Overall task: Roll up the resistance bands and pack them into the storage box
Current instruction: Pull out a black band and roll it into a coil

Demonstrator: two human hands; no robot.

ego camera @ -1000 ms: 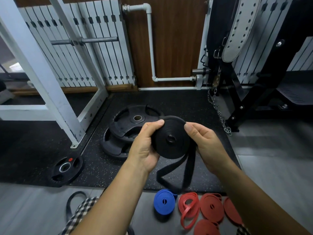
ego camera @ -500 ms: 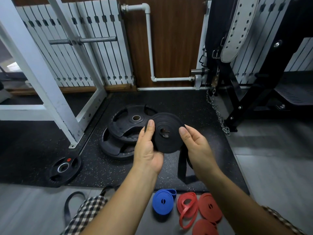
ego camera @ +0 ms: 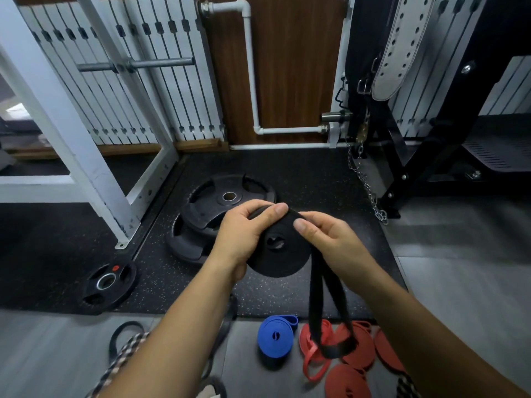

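View: head camera, looking forward and down at a gym floor.
Left hand (ego camera: 247,234): centre of the frame; fingers curl over the upper rim of the coil and clamp it, the thumb lying across the top.
Right hand (ego camera: 330,239): just right of centre; thumb pressed on the coil's face near the upper edge, the fingers wrapped behind, pinching the strap where it leaves the coil.
Black resistance band (ego camera: 280,259): held between both hands at mid-frame, above the floor; most of it is wound into a flat disc with a small open core.
Loose tail (ego camera: 330,326): the unwound part of the same band, hanging as a narrow loop from the right hand down toward the lower centre, in front of the red bands.
Blue band (ego camera: 275,337): rolled, lying on the grey floor at lower centre, just left of the red ones.
Red bands (ego camera: 356,349): lower right; several lie as rolled discs close together, one (ego camera: 311,357) lies as an open loop.
Weight plates (ego camera: 212,202): two large black ones stacked on the speckled rubber mat (ego camera: 287,173), behind the left hand.
Small plate (ego camera: 107,282): flat on the mat, lower left.
White rack frame (ego camera: 71,133): upper left.
Perforated belt (ego camera: 402,47): hanging, upper right.
Chain (ego camera: 370,193): dangling to the floor, right of centre.
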